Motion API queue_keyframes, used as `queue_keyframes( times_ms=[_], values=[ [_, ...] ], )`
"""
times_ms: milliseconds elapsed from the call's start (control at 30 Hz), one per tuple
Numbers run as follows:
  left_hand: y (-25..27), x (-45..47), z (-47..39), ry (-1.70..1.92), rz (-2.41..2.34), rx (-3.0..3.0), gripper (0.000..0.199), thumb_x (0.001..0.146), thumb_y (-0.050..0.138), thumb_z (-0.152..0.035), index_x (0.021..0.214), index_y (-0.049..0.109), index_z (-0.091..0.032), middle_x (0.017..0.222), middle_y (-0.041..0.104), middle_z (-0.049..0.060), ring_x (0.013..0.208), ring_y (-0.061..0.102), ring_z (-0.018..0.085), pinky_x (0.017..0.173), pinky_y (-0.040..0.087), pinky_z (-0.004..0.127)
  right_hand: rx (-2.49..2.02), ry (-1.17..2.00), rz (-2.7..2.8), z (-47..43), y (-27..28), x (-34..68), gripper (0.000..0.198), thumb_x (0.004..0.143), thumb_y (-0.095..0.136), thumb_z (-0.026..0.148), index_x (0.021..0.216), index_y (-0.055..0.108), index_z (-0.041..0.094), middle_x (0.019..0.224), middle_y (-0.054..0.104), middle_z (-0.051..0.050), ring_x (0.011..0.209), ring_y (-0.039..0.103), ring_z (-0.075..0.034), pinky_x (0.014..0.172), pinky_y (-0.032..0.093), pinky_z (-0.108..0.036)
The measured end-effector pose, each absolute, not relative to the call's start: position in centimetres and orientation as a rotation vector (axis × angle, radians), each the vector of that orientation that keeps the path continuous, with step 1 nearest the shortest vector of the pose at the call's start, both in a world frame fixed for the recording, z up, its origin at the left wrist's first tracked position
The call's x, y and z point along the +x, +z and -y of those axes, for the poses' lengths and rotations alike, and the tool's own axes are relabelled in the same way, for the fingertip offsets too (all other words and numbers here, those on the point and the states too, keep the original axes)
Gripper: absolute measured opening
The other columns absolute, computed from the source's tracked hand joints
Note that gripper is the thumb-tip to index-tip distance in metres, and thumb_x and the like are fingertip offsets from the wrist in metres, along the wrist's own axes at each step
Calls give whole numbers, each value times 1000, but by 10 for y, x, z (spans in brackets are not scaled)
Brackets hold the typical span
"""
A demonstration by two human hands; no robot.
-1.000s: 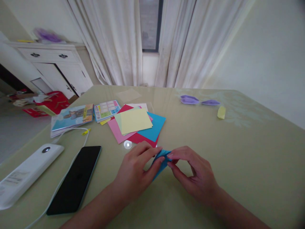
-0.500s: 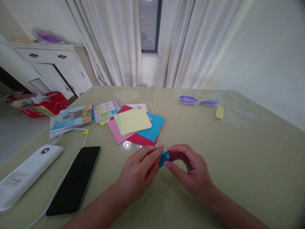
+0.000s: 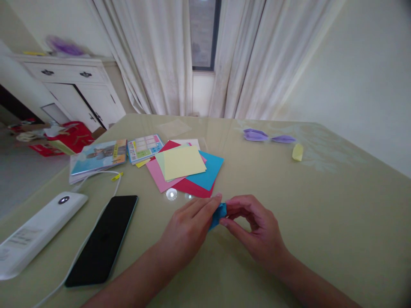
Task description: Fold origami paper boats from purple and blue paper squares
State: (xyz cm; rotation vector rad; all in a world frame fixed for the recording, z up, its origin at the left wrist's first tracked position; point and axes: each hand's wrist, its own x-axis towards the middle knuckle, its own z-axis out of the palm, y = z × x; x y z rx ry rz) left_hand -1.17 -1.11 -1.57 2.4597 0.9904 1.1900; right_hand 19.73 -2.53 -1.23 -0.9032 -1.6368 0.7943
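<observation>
A small piece of folded blue paper (image 3: 218, 215) is held between my two hands above the table. My left hand (image 3: 190, 224) is closed on its left side, and the fingers cover much of it. On the other side, my right hand (image 3: 255, 222) pinches the paper's right edge between thumb and fingertips. Just beyond the hands lies a fanned pile of coloured paper sheets (image 3: 184, 163), pale yellow on top, with pink, red and blue beneath.
Folded purple paper pieces (image 3: 255, 135) and a folded yellow paper piece (image 3: 297, 152) lie at the far right. On the left are a black phone (image 3: 104, 239), a white power strip-like device (image 3: 41, 233) with a cable, a booklet (image 3: 99, 157) and a printed card (image 3: 145, 147).
The left hand has shifted slightly left and its thumb has drawn back, so more of the blue paper's lower edge shows. The right hand keeps its pinch. The camera view has shifted slightly.
</observation>
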Motion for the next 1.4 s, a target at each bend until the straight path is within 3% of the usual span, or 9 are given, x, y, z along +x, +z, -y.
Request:
queue_keyframes(
  times_ms=[167, 333, 767, 967, 1233, 1400],
  values=[
    [-6, -9, 11, 1190, -1024, 2243, 32, 109, 59, -24, 138, 72, -19, 123, 80, 12, 110, 76, 22, 98, 62, 33, -933, 775, 1638, 24, -14, 199, 23, 93, 84, 22, 113, 73, 25, 97, 78, -2, 79, 79, -16, 75, 69, -25],
    [1, -9, 13, 1058, -979, 2034, 37, 111, 52, -27, 143, 70, -22, 135, 74, 12, 123, 70, 24, 106, 58, 38, -927, 804, 1618, 23, -15, 201, 21, 93, 85, 23, 110, 74, 27, 94, 79, 1, 80, 79, -13, 78, 68, -21],
    [-2, -9, 6, 925, -907, 1551, 35, 102, 69, -37, 133, 77, -23, 122, 79, 9, 111, 73, 23, 95, 56, 33, -952, 897, 1559, 21, -9, 202, 19, 90, 87, 22, 104, 76, 27, 89, 80, 1, 76, 78, -13, 75, 66, -20],
    [2, -9, 8, 894, -947, 1481, 35, 102, 67, -40, 132, 78, -26, 126, 80, 6, 118, 72, 25, 99, 56, 35, -1005, 844, 1568, 22, -8, 201, 15, 92, 85, 25, 102, 74, 25, 87, 77, 1, 75, 75, -13, 71, 64, -21],
    [2, -9, 5, 858, -1018, 1380, 33, 103, 65, -44, 128, 81, -30, 124, 82, 3, 119, 73, 26, 101, 57, 36, -913, 383, 1907, 24, 0, 207, 15, 97, 77, 19, 112, 74, 22, 89, 69, -2, 75, 65, -16, 67, 56, -27],
    [-3, -8, 3, 861, -1021, 1383, 36, 104, 64, -45, 130, 80, -27, 130, 81, 4, 121, 73, 26, 105, 57, 37, -797, -14, 2180, 28, 4, 209, 16, 102, 75, 26, 117, 77, 18, 99, 73, -8, 88, 64, -21, 79, 53, -35]
  ],
)
